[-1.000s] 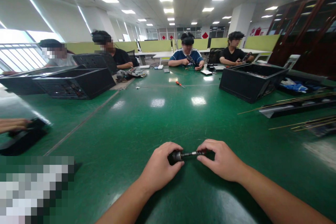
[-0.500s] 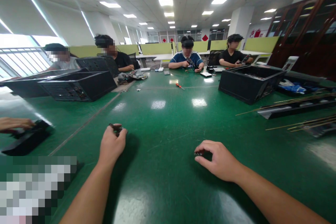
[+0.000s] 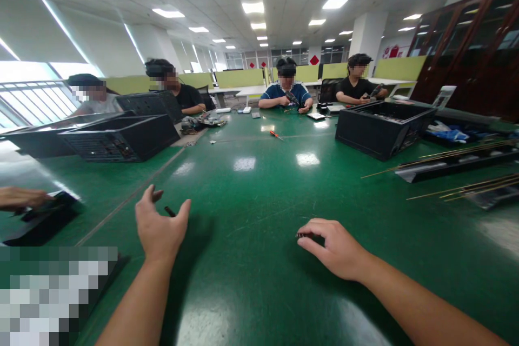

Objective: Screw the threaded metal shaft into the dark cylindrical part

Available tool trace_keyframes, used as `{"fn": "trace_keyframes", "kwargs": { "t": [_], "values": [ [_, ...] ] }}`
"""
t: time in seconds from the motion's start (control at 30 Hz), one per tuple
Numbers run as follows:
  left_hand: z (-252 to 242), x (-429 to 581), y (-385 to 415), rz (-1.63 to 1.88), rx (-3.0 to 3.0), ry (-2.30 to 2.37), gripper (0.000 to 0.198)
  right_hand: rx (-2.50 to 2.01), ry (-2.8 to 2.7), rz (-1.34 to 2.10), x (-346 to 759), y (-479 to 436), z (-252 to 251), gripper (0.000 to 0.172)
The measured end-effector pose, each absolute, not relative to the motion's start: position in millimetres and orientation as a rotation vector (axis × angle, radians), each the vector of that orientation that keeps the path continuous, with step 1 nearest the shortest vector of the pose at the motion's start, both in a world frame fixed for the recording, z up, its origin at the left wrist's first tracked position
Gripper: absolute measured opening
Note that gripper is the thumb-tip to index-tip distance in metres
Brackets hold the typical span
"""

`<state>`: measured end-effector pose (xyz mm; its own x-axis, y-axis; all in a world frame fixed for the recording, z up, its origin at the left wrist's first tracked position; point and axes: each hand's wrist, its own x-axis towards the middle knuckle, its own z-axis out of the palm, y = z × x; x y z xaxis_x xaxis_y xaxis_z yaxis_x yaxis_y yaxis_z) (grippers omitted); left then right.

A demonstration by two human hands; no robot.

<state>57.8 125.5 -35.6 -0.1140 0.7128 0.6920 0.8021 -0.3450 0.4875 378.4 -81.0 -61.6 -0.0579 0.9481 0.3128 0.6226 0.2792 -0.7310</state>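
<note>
My left hand is spread above the green table, thumb and fingers wide apart. In the gap between them shows a small dark piece; most of it is hidden behind the hand, and I cannot tell whether it lies on the table or is in the air. To the right, my right hand is closed in a pinch. At its fingertips is a small dark metallic piece with a ridged edge, too small to name.
An orange screwdriver lies farther up the table. Black computer cases stand at left and right. Thin brass-coloured rods lie at right. A co-worker's hand works on a dark part at far left. Other people sit across.
The fingers of my left hand have opened from around the small dark piece. My right hand keeps its pinch at nearly the same spot.
</note>
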Motion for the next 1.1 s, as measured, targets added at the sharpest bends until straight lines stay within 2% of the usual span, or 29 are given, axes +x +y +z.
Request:
{"fn": "trace_keyframes", "kwargs": {
  "t": [0.07,0.17,0.27,0.37,0.43,0.53,0.63,0.73,0.8,0.93,1.1],
  "values": [
    [-32.2,75.7,106.4,-1.558,-2.137,-1.383,0.065,-1.374,-1.76,0.579,377.6,-80.3,-61.3,0.021],
    [-35.3,115.3,68.6,-1.516,-2.655,-0.986,0.039,-1.281,-1.691,0.714,374.5,-79.4,-62.2,0.024],
    [-45.9,156.1,31.1,-1.356,-3.287,-0.586,0.044,-1.208,-1.585,0.886,369.6,-78.0,-65.5,0.028],
    [-55.7,181.9,7.3,-1.493,-3.546,-0.428,0.033,-1.155,-1.511,1.003,364.4,-75.8,-69.7,0.033],
    [-57.8,187.1,3.1,-1.651,-3.577,-0.489,0.021,-1.118,-1.463,1.057,362.1,-74.2,-72.3,0.038],
    [-49.0,176.5,17.9,-1.694,-3.493,-0.729,0.013,-1.098,-1.424,1.118,362.2,-72.2,-76.2,0.049],
    [-27.7,144.1,54.7,-1.863,-2.869,-1.131,0.019,-1.174,-1.444,1.121,365.7,-71.6,-79.2,0.057],
    [-9.3,97.3,96.0,-1.762,-2.077,-1.449,0.03,-1.249,-1.486,1.085,368.5,-72.8,-79.3,0.053],
    [-6.2,66.8,116.8,-1.624,-1.862,-1.627,0.034,-1.278,-1.522,1.065,368.5,-74.2,-77.5,0.047],
    [-19.3,29.5,139.0,-1.476,-1.827,-1.781,0.033,-1.321,-1.591,1.013,367.1,-76.4,-73.4,0.039],
    [-31.9,24.3,146.0,-1.375,-1.852,-1.853,0.03,-1.329,-1.604,0.999,367.9,-76.9,-73.2,0.037]
  ]
}}
